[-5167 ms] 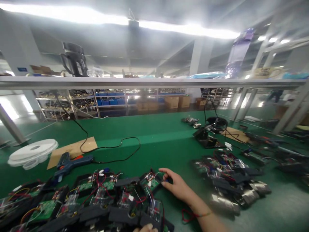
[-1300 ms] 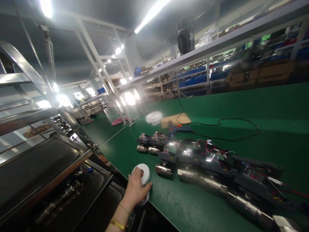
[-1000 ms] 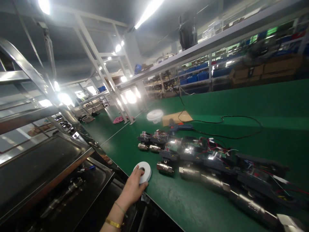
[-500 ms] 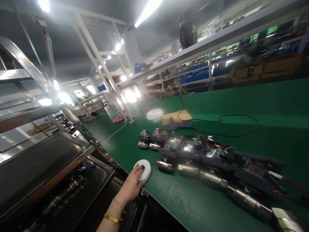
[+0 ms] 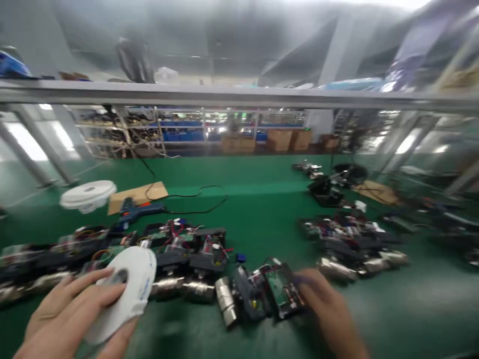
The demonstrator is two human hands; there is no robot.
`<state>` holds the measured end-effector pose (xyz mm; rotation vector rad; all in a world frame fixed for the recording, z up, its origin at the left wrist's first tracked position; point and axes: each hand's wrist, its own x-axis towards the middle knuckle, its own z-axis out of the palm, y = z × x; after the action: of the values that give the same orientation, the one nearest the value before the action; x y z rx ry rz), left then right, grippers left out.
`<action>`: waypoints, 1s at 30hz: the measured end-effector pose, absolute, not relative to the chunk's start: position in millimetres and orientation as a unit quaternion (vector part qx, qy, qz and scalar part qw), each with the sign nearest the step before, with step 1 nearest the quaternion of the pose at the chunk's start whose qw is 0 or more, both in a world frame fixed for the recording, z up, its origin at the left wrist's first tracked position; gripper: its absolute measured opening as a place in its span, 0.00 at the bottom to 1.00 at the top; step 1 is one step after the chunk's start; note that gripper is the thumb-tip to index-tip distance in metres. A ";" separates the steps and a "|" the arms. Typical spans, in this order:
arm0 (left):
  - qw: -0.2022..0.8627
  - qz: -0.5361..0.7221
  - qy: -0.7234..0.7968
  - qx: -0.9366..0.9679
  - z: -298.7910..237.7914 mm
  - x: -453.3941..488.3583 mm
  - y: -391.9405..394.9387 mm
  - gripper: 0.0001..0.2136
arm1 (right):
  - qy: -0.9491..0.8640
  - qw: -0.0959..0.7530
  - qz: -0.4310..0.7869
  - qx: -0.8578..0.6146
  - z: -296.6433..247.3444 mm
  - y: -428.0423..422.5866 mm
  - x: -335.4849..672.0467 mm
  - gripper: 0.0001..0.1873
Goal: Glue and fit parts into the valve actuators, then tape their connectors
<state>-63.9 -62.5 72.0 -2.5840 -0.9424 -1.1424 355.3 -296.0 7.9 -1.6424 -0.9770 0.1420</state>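
My left hand grips a white ring-shaped roll with blue print on it, the fingers reaching to its centre hole and the thumb below. My right hand, smeared by motion, is at the right edge of a black open housing with a green circuit board inside. Whether its fingers grip the housing or only touch it, I cannot tell. Joined beside that housing, a second dark part and a metal valve body lie on the green bench.
Several similar valve units line the bench at left, with another group at right. Behind lie a blue glue gun with its black cord, cardboard and a white round lid-like piece. A shelf rail crosses above.
The view has swung right, along the bench. My left hand has lifted the white roll off the bench edge. My right hand has come into view beside the open housing.
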 end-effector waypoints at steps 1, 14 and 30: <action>0.072 -0.369 -0.262 -0.889 79.9 -29.9 -69.0 0.14 | -0.421 0.569 0.065 -0.704 8.6 -296.2 354.2 0.17; -0.112 -0.311 -0.132 -0.935 77.1 199.6 -140.5 0.05 | -0.428 0.605 0.090 -0.665 -0.4 -291.8 335.4 0.11; -0.133 -0.265 -0.116 -0.948 61.3 201.3 -133.6 0.08 | -0.475 0.604 -0.023 -0.640 14.6 -285.6 321.7 0.09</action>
<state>201.3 -133.6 61.3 -3.2598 -0.3994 -0.9100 321.7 -285.6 14.6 -1.4804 -1.0981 -0.0522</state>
